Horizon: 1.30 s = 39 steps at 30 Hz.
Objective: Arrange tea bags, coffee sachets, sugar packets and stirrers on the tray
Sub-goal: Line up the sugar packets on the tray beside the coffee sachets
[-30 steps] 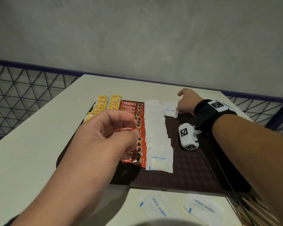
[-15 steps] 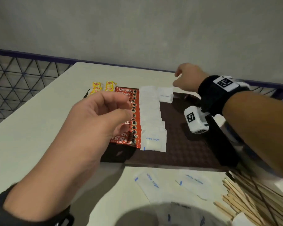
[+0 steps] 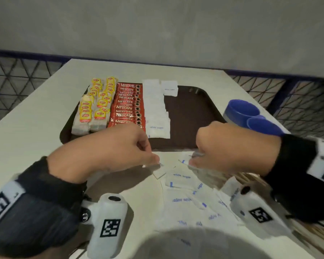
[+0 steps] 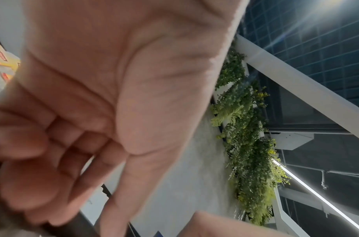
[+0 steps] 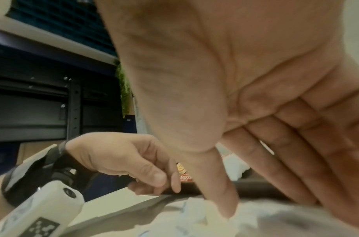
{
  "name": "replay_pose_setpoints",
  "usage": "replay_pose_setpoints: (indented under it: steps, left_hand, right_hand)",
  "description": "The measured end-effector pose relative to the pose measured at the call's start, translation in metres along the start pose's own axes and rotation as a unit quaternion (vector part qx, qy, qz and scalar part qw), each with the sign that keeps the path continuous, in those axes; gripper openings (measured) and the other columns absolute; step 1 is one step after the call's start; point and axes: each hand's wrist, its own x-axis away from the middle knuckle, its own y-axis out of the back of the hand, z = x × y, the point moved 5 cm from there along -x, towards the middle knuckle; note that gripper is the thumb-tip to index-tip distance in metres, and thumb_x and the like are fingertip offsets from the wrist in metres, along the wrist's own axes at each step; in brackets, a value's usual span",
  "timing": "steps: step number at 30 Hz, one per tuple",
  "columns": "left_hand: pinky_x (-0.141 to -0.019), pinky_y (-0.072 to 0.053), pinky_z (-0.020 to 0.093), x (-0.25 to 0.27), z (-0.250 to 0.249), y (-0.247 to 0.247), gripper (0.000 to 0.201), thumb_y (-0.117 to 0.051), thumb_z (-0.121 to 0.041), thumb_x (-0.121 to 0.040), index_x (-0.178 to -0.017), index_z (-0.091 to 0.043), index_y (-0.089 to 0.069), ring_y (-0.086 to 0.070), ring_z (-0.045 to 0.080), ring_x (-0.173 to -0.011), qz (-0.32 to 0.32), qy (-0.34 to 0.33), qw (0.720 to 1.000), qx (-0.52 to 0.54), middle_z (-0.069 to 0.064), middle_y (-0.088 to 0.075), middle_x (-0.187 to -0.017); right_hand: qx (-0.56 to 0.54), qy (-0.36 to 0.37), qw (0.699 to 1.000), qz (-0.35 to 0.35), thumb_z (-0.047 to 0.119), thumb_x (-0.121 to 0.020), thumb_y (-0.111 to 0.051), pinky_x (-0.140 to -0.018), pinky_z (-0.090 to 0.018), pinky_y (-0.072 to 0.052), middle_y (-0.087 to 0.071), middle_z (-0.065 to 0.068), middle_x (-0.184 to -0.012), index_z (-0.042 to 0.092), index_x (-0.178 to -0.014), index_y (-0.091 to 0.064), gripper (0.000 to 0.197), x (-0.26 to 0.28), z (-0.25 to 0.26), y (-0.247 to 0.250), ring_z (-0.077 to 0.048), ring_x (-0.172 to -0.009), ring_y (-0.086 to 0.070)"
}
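A dark brown tray (image 3: 191, 113) holds yellow tea bags (image 3: 94, 109) on its left, then red coffee sachets (image 3: 127, 105), then a column of white sugar packets (image 3: 155, 109). One more sugar packet (image 3: 169, 88) lies at the tray's far edge. Loose sugar packets (image 3: 185, 199) are piled on the table in front of the tray. My left hand (image 3: 153, 161) (image 5: 170, 184) hovers over the pile's left edge, fingers curled and thumb against the forefinger, with nothing plainly in it. My right hand (image 3: 192, 162) (image 5: 265, 207) reaches down with straight fingers, its thumb tip on a packet (image 5: 194, 210).
Two stacked blue cups (image 3: 241, 111) stand on the table just right of the tray. Wooden stirrers (image 3: 314, 232) show dimly at the lower right, behind my right wrist. A wire mesh fence (image 3: 17, 85) runs past the table's far corners.
Both hands drew back from the tray to the loose sugar pile at the table's front. The red sachet seen in my left fingers a second ago no longer shows.
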Motion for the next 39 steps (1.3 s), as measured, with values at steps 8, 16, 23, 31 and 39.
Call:
replay_pose_setpoints:
  steps: [8,16,23,31,39]
  left_hand:
    - [-0.054,-0.046,0.022,-0.005,0.008,0.000,0.037,-0.080,-0.056,-0.079,-0.076,-0.019,-0.081,-0.063,0.007,-0.053,-0.029,0.058,0.997,-0.039,-0.006,-0.068,-0.051]
    - [-0.054,-0.041,0.018,-0.008,0.004,-0.005,0.030,-0.081,-0.052,-0.080,-0.085,-0.023,-0.081,-0.063,0.008,-0.066,-0.030,0.032,0.994,-0.103,-0.011,-0.067,-0.064]
    - [-0.051,-0.039,0.010,-0.007,0.001,-0.006,0.044,-0.085,-0.057,-0.073,-0.109,-0.032,-0.079,-0.062,-0.008,-0.058,0.005,-0.016,0.999,-0.047,-0.020,-0.065,-0.062]
    - [-0.062,-0.043,0.007,-0.008,0.003,-0.010,0.051,-0.087,-0.049,-0.075,-0.123,-0.049,-0.069,-0.063,-0.007,-0.081,0.024,-0.030,0.996,-0.086,-0.029,-0.067,-0.084]
    - [-0.076,-0.055,0.020,-0.010,0.002,-0.011,0.006,-0.078,-0.043,-0.086,-0.087,-0.040,-0.082,-0.068,-0.005,-0.082,0.003,-0.057,0.998,0.009,-0.028,-0.074,-0.085]
  right_hand:
    - [-0.063,0.000,0.998,-0.032,0.036,-0.088,-0.070,-0.062,-0.037,-0.059,-0.055,0.002,-0.067,0.021,-0.069,-0.050,0.031,-0.003,0.009,-0.017,-0.019,-0.060,-0.060]
    - [-0.112,0.018,0.994,-0.010,0.028,-0.083,-0.064,-0.066,-0.043,-0.061,-0.069,-0.003,-0.078,0.012,-0.075,-0.062,0.018,0.004,0.009,-0.014,-0.026,-0.073,-0.069]
    - [-0.292,0.040,0.955,0.017,0.028,-0.089,-0.062,-0.062,-0.032,-0.053,-0.061,0.001,-0.066,0.013,-0.078,-0.065,0.019,0.008,0.007,0.003,-0.007,-0.059,-0.052]
    - [-0.678,0.064,0.731,0.051,0.012,-0.097,-0.042,-0.067,-0.047,-0.056,-0.068,-0.026,-0.087,0.004,-0.080,-0.063,0.028,-0.002,0.013,-0.008,-0.048,-0.074,-0.069]
    - [-0.861,0.009,0.509,0.017,0.017,-0.101,-0.039,-0.036,-0.026,-0.047,-0.063,-0.024,-0.074,-0.006,-0.087,-0.067,0.038,-0.013,0.010,-0.014,-0.025,-0.049,-0.059]
